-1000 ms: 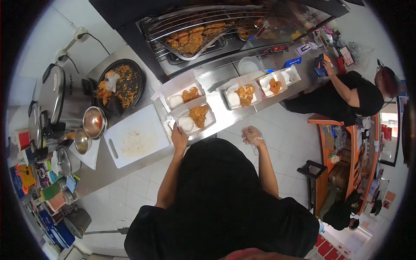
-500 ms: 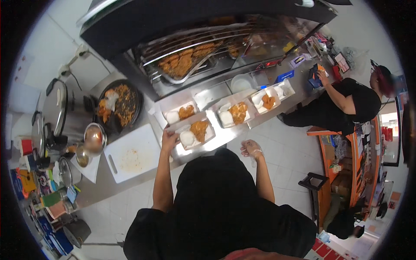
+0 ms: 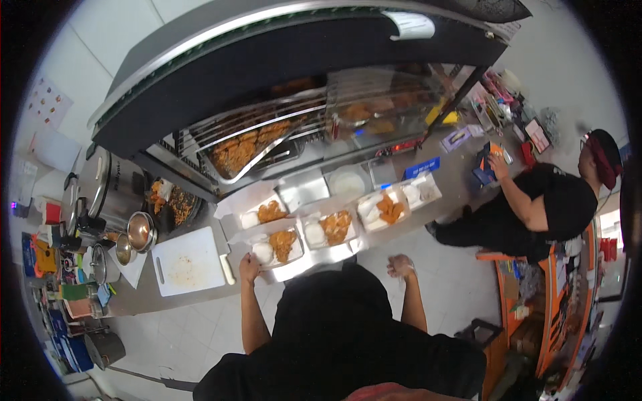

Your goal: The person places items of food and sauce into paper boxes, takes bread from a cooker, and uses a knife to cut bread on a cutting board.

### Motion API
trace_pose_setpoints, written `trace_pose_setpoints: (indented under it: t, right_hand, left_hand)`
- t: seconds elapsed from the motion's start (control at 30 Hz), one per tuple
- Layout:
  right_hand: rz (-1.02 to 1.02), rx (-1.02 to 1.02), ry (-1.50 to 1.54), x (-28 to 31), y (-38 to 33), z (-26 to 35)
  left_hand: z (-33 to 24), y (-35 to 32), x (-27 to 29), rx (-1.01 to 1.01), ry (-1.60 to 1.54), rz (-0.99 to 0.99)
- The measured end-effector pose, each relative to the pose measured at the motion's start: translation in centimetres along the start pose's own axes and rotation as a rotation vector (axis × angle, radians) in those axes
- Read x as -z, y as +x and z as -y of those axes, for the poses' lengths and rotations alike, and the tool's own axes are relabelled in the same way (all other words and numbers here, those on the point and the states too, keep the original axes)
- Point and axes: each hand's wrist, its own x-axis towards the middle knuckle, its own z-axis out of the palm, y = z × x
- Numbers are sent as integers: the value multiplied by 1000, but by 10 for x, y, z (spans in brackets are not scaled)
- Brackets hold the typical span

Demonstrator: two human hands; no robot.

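A white cutting board lies at the counter's left, its right edge near the left hand. That hand rests at the counter's front edge, fingers curled against the near rim of a food box of rice and fried chicken; more boxes run rightward along the counter. The right hand hangs off the counter over bare floor, loosely closed; what it holds cannot be told. A co-worker stands well apart at right.
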Motion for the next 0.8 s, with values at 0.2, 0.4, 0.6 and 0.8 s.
trace_pose_setpoints:
  t: [0.2,0.4,0.6,0.8]
  right_hand:
    - [205,-84,141,120,114,-148]
    - [84,-413,347,144,96,-208]
    - [53,-366,330,128,101,-204]
    - [139,-235,398,125,83,-117]
  left_hand:
    - [-50,-15,-78,13,-172,-99]
    - [-186,-84,-64,-337,592,-123]
    - [-445,-178,-113,-920,-218,107]
    - [-596,-196,-164,-1339,-259,-226]
